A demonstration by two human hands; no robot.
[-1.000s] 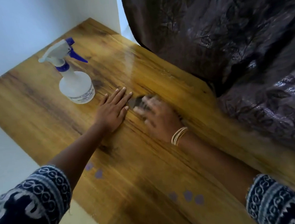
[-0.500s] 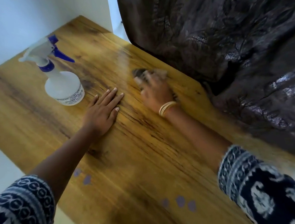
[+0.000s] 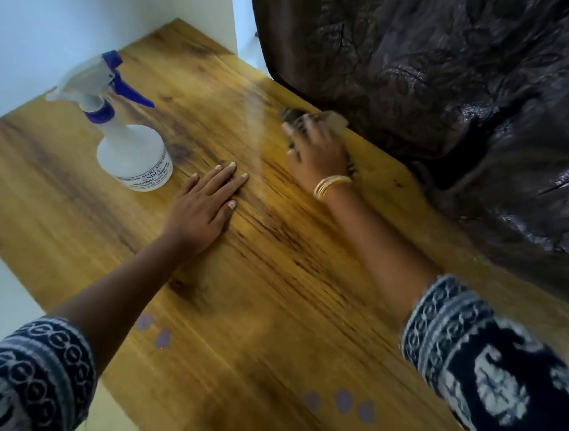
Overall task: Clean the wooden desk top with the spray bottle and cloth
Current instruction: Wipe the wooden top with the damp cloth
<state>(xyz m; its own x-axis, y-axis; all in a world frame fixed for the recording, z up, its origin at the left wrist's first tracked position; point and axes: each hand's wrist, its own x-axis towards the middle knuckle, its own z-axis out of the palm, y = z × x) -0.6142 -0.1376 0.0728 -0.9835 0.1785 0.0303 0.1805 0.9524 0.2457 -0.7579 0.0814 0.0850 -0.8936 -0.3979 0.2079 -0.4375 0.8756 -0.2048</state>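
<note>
Desk top (image 3: 268, 285): it carried everything; its right edge ran along a dark curtain (image 3: 453, 80), which touched or overhung that edge.
Curtain: I judge the biggest risk was here. A wiping stroke this close to the right edge could catch the fabric and drag it onto the damp wood.
Spray bottle (image 3: 133, 156): it stood upright near the far left corner, just beside the left hand. A wide sweep could knock it over or push it toward the left edge.
Left hand (image 3: 203, 212): it lay flat on the wood, fingers straight and together, holding nothing. If it slid on a wet patch, the person could lose support.
Right hand (image 3: 318, 150): it pressed the cloth at the right edge; blur hid whether the fingers curled.
Cloth (image 3: 331, 119): mostly hidden under the hand, it could slip off the right edge.
</note>
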